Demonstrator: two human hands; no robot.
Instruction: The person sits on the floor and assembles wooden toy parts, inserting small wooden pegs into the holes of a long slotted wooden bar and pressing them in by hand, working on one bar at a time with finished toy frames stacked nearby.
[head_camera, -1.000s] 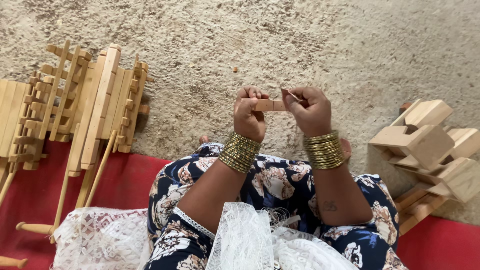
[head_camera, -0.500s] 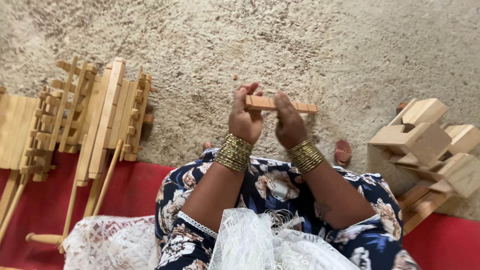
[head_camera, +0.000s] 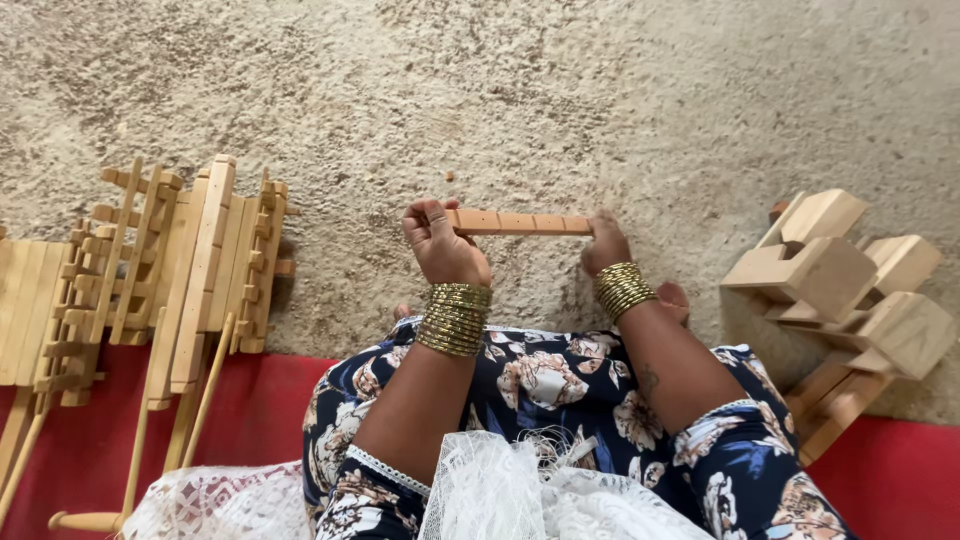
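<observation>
Hands now spread apart: left hand (head_camera: 443, 245) and right hand (head_camera: 606, 246) each pinch one end of level wooden strip (head_camera: 520, 222).

Both forearms reach forward from the lap, elbows bent and wrists raised. The left hand (head_camera: 443, 243) is curled in a loose fist, thumb up and fingers pinched closed. The right hand (head_camera: 604, 245) is turned away, knuckles up, its fingers folded under and hidden. Each wrist carries a stack of gold bangles (head_camera: 455, 318). The hands sit well apart, level with each other.
</observation>
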